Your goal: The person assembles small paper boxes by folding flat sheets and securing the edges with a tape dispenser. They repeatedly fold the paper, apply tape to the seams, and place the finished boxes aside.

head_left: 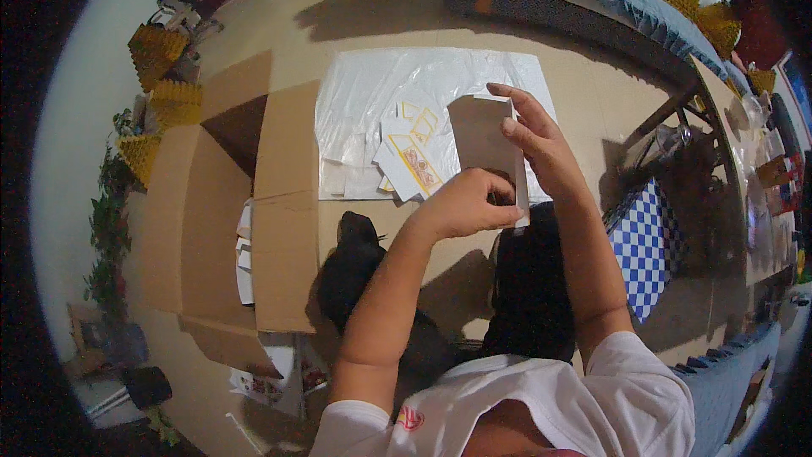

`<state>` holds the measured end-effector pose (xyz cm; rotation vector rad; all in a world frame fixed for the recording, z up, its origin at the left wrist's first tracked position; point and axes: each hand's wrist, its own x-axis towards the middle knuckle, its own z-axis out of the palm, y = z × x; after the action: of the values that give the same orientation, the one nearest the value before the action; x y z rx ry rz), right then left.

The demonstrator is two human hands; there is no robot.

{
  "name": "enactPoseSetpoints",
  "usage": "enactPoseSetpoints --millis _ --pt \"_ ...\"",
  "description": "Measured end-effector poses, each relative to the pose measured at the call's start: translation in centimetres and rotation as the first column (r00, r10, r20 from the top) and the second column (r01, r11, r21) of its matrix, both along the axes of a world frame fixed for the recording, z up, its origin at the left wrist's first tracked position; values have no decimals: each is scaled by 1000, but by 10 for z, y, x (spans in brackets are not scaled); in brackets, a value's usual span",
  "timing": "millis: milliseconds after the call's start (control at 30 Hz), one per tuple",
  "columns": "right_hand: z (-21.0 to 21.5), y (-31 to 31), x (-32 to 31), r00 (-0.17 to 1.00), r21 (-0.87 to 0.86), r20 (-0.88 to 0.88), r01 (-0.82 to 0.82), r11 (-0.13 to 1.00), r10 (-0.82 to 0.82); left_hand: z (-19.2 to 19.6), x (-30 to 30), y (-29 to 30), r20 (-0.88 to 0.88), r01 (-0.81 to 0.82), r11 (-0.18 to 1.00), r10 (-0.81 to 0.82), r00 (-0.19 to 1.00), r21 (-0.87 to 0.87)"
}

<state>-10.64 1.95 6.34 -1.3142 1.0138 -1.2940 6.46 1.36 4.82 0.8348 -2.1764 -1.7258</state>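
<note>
White short-sleeved cloth shirt with a small red print fills the near edge, and bare forearms reach away from it over two black-clad legs. Between the hands stands a thin, pale card carton, partly folded, with a broad shaded panel and a narrow white side wall; it is held up above the floor, near the right side of a crinkled, translucent white plastic sheet. The left hand has its grip closed on the carton's near end, thumb against the bottom of the narrow wall and fingers bent beside the panel. The right hand grasps the far end, thumb at the side edge and a finger stretched over the top corner. On the sheet, just left of the carton, lie overlapping flat white card pieces with yellow borders. Farther left, a large brown corrugated cardboard box stands open with white pieces inside. To the right, a blue-and-white checkered object rests near a dark-legged bench.
</note>
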Motion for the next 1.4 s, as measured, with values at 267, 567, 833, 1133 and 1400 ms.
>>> enactPoseSetpoints --millis 267,567,833,1133,1400 --pt "-17 5 3 981 -225 -159 74 972 -112 5 11 -17 -433 -260 704 640 635 660" --pt "-22 5 10 988 -200 -147 25 979 -55 -8 -7 -19 -470 -264 674 694 545 690" --pt "-23 2 11 992 -175 122 10 985 12 -10 -23 -10 -509 -379 731 674 536 568" --pt "-23 3 7 983 -163 179 78 984 -48 0 -24 -3 -446 -488 758 650 615 431" --pt "-20 6 12 975 -138 176 162 977 -137 -13 -24 -7 -535 -413 787 616 578 459"
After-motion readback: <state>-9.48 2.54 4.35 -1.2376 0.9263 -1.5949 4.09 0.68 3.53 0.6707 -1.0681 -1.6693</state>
